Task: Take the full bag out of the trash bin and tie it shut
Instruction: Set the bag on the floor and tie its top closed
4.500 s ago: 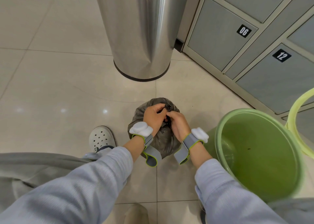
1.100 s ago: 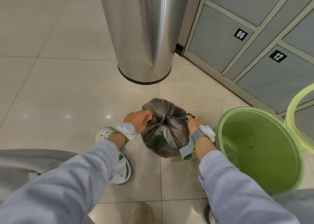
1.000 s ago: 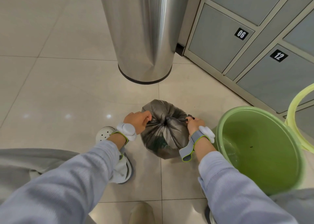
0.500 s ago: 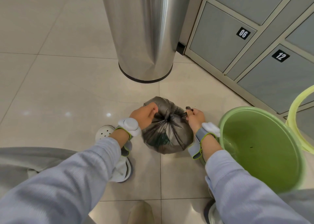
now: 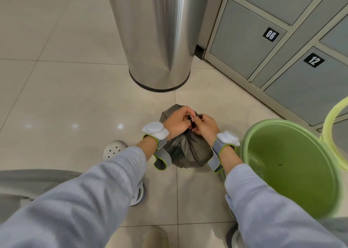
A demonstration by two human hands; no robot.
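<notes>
Grip status: the left hand (image 5: pixel 178 121) and the right hand (image 5: pixel 206 128) meet at the gathered neck of the dark trash bag (image 5: pixel 188 149). The fingers of both hands are pressed together, pinching the twisted plastic ends between them. The knot itself is hidden under the fingers; whether it is drawn tight cannot be told.

Bag position: the bag stands upright on the tiled floor (image 5: pixel 75 97), its body bunched into folds below the neck.

Relative to the bag:
- The green trash bin (image 5: pixel 293 197) stands just to its right, with no liner visible inside.
- A steel cylinder (image 5: pixel 158 40) stands beyond it, apart.
- Numbered lockers (image 5: pixel 244 40) lie beyond and to its right.
- A white shoe (image 5: pixel 114 149) is to its left.

Progress, as judged: removal from the bin is complete. Tying is in hand and appears near its end. Remaining: finish and cinch the knot, then release.
</notes>
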